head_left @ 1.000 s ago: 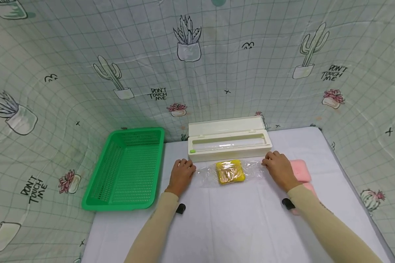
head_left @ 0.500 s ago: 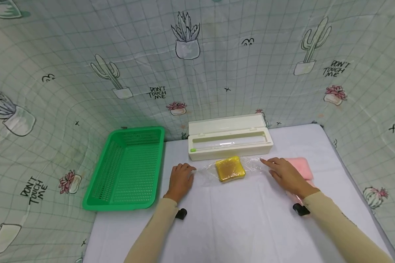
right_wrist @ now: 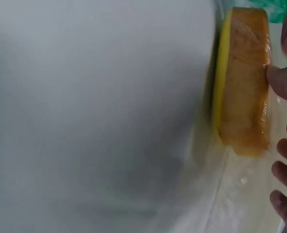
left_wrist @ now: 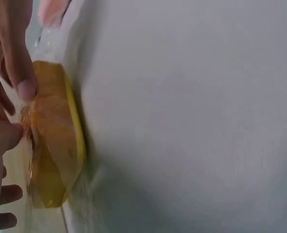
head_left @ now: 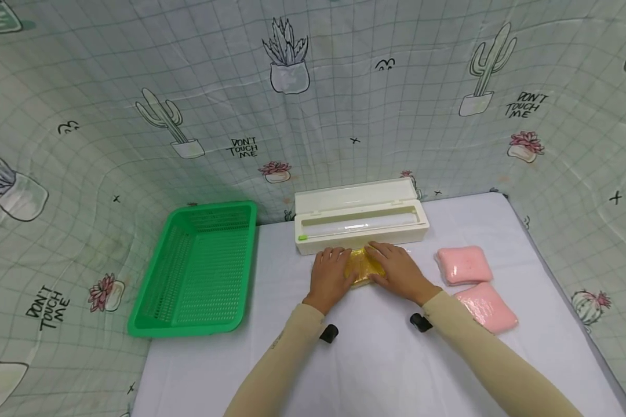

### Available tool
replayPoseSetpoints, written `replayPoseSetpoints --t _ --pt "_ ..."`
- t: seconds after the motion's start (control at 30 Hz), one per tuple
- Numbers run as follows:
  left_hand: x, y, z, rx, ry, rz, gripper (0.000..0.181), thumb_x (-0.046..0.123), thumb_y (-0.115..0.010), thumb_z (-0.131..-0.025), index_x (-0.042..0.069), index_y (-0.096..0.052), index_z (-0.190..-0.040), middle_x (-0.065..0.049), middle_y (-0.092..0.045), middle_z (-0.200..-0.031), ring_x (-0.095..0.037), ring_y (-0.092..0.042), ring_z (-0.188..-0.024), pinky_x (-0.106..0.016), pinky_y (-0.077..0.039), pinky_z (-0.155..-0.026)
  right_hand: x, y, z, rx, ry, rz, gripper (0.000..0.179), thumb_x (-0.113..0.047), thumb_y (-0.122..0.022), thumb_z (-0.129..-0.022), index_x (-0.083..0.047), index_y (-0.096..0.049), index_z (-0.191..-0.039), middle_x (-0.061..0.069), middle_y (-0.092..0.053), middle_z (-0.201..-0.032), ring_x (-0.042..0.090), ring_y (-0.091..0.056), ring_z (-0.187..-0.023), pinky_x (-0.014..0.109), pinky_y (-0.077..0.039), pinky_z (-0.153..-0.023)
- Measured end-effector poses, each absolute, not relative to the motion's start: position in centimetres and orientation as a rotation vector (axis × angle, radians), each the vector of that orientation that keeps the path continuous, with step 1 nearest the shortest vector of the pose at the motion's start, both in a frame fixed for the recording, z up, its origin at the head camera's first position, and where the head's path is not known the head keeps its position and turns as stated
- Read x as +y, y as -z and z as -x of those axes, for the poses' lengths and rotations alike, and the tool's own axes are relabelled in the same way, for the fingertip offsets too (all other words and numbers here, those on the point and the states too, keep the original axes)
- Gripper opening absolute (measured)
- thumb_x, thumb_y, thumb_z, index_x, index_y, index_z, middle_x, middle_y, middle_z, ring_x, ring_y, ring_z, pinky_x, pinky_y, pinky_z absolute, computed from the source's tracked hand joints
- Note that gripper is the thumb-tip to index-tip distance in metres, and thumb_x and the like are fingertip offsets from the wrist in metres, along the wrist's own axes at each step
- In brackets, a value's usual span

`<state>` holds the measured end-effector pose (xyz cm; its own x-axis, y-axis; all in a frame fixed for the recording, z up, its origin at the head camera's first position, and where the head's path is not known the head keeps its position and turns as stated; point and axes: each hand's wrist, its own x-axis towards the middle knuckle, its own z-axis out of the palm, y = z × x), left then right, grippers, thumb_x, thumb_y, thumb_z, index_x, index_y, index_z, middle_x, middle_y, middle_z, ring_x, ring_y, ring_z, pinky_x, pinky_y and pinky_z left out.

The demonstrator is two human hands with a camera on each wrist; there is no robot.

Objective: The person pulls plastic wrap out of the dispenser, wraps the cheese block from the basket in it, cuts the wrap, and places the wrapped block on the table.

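Note:
A yellow, pillow-shaped square block (head_left: 364,265) lies on the white cloth, covered in clear cling film. Its yellow side edge shows in the left wrist view, beneath the film-covered upper face (left_wrist: 56,131). My left hand (head_left: 328,279) is at the block's left side, fingers spread and thumb over its top. From the other side my right hand (head_left: 399,271) reaches in, its fingers extended and its thumb (right_wrist: 279,80) touching the wrapped face. Loose film (right_wrist: 233,189) extends past one end of the block under the right hand. The hands hide both sides of the block in the head view.
A white cling film dispenser (head_left: 365,236) with its lid raised stands right behind the block. Two pink wrapped blocks, one farther back (head_left: 465,266) and one nearer (head_left: 487,307), lie to the right. The green basket (head_left: 250,260) stands at the left.
Both hands have moved inward from the film's outer ends to the yellow block. The right hand's move leaves the pink blocks in fuller view.

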<state>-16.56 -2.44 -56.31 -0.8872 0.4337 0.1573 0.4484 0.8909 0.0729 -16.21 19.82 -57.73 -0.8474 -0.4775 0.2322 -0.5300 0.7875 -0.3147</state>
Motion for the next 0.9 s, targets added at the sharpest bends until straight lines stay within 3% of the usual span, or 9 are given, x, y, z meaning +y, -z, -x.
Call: replayPoseSetpoints --t 0.17,0.43,0.9 --pt "-1.2 57.4 16.3 -2.987 0.057 0.678 0.053 0.052 -0.067 -0.101 0.019 -0.066 -0.142 0.002 -0.064 -0.142 -0.021 -0.054 -0.129 -0.040 -0.041 -0.111 18.7 58.2 16.2 -2.896 -0.427 -0.767 0.061 -0.031 -0.079 -0.094 0.005 -0.062 -0.141 0.022 -0.062 -0.145 0.043 -0.056 -0.135 0.058 -0.041 -0.113" --pt "-1.7 57.5 16.1 -2.984 -0.012 0.779 0.044 0.047 -0.060 -0.106 0.023 -0.067 -0.143 0.008 -0.063 -0.146 -0.020 -0.052 -0.134 -0.041 -0.040 -0.111 18.5 58.6 15.7 -2.918 -0.364 -0.744 0.054 -0.037 -0.079 -0.094 0.002 -0.070 -0.131 0.017 -0.070 -0.133 0.041 -0.058 -0.131 0.057 -0.040 -0.113" --pt "-3.1 57.4 17.3 -2.823 -0.114 1.093 0.038 0.029 -0.064 -0.106 0.031 -0.066 -0.143 0.015 -0.059 -0.151 -0.018 -0.046 -0.144 -0.042 -0.037 -0.116 18.3 56.6 13.6 -3.018 -0.486 -0.699 0.040 -0.030 -0.076 -0.095 0.000 -0.076 -0.122 0.017 -0.075 -0.119 0.040 -0.061 -0.124 0.060 -0.042 -0.108"
